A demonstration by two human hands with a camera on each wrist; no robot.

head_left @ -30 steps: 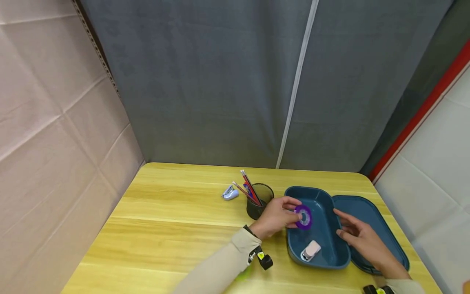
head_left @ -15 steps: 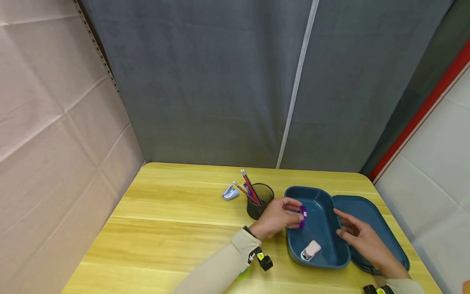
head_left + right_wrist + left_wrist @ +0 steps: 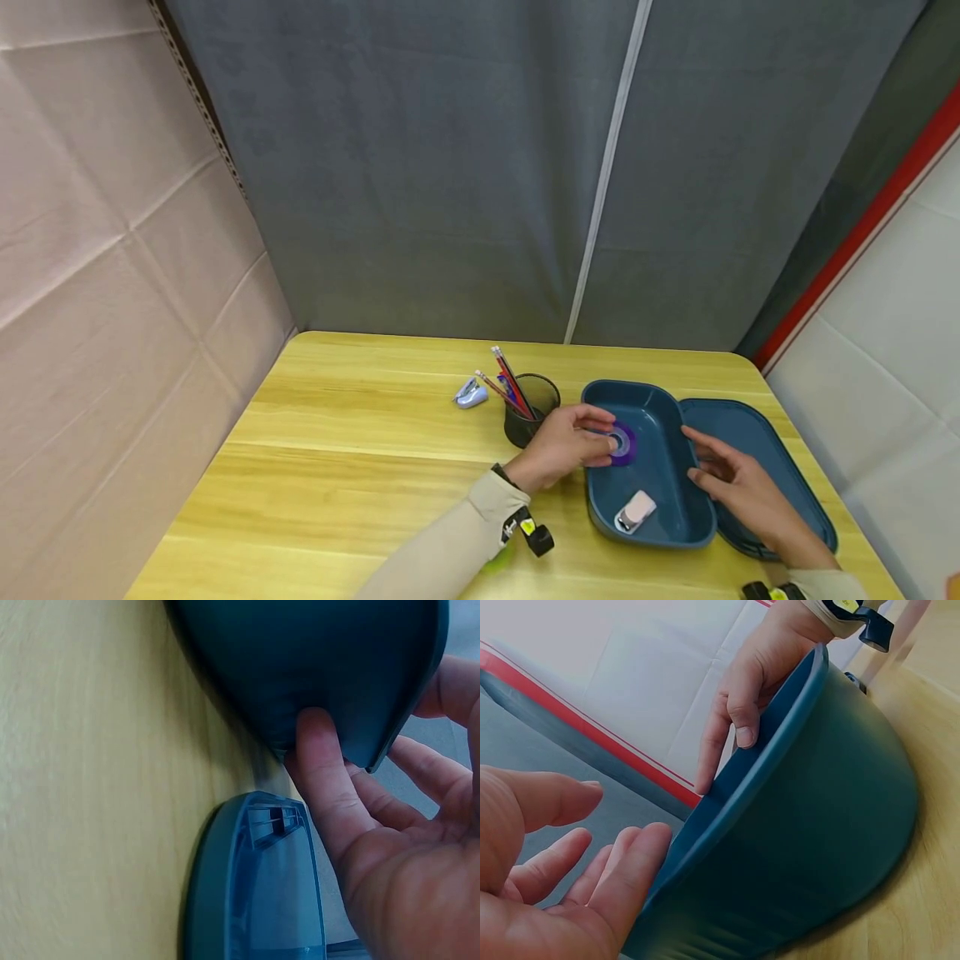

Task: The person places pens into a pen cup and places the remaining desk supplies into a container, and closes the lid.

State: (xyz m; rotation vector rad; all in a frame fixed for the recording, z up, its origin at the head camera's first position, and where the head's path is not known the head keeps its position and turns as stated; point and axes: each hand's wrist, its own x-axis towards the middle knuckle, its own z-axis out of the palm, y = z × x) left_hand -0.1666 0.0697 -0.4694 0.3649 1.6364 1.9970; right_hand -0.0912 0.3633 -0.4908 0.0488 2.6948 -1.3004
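My left hand [image 3: 566, 442] reaches over the left rim of a blue plastic storage box [image 3: 663, 467]. In the left wrist view, its thumb and fingers stand apart with nothing between them. Just beyond those fingertips a purple tape roll [image 3: 630, 446] shows its round face inside the box, partly hidden by them. Nearer the front of the box lies a small pink-and-white block-shaped item [image 3: 635, 511]. My right hand [image 3: 738, 483] holds the box's right wall; in the right wrist view one finger [image 3: 319, 742] lies against the outer wall, with other fingers past the rim.
The box's blue lid [image 3: 795, 492] lies on the table to its right. Left of the box stands a black mesh pen cup [image 3: 521, 429] with pencils [image 3: 512, 383]. Beside it sits a small light-blue device [image 3: 471, 394]. A green thing [image 3: 497, 558] shows under the left forearm.
The tape roll has turned from face-on to edge-on and back to face-on, now slightly lower behind the left fingertips. Left wrist shifts slightly; right hand and box stay put.
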